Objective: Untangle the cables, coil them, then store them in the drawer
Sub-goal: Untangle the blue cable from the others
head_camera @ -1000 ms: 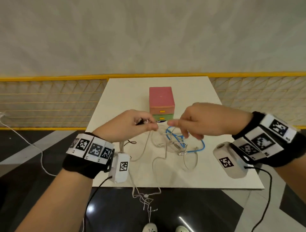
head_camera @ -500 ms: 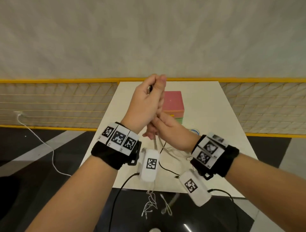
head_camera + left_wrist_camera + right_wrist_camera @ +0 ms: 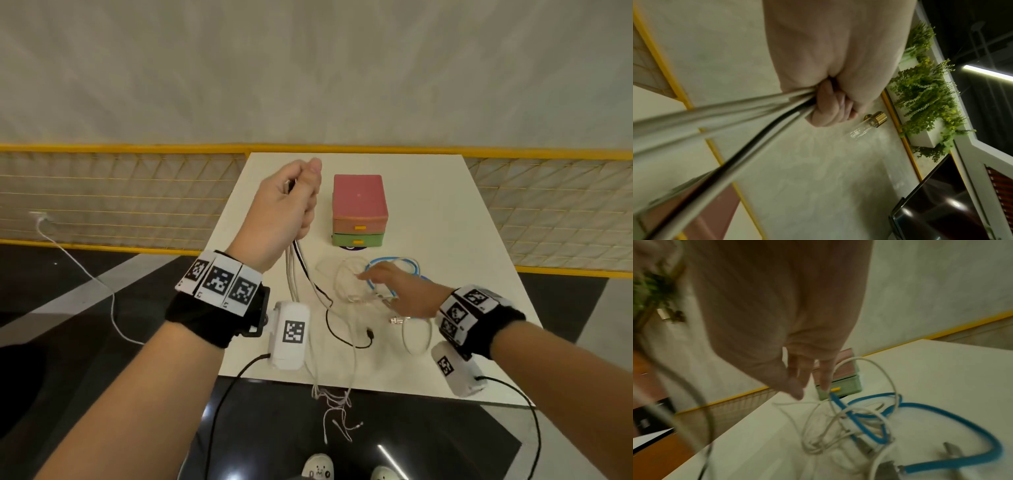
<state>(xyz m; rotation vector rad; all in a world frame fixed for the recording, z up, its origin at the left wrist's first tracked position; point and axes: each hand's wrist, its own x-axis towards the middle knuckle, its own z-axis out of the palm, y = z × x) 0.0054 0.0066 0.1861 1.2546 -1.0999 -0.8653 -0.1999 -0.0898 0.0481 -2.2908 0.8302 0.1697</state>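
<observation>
My left hand (image 3: 291,202) is raised over the table's left part, its fingers (image 3: 828,105) curled round a bundle of white strands and one black cable (image 3: 301,267) that hang down to the table and over its front edge. My right hand (image 3: 397,287) hovers low over the tangle of white cables (image 3: 346,284) and the blue cable (image 3: 394,267), fingers (image 3: 797,382) straight and spread, holding nothing. In the right wrist view the blue cable (image 3: 931,408) loops through the white cable tangle (image 3: 828,426). The small drawer unit (image 3: 359,212), pink above green, stands behind with both drawers closed.
The white table (image 3: 462,222) has bare surface right of the drawer unit. A black plug end (image 3: 370,334) and a metal connector (image 3: 397,320) lie near the front. A yellow mesh fence (image 3: 102,198) runs behind. Thin white ends (image 3: 335,411) dangle below the table edge.
My right hand has left the left hand and dropped to the right, over the tangle on the table. The left hand stays raised with the bundle, shifted slightly left.
</observation>
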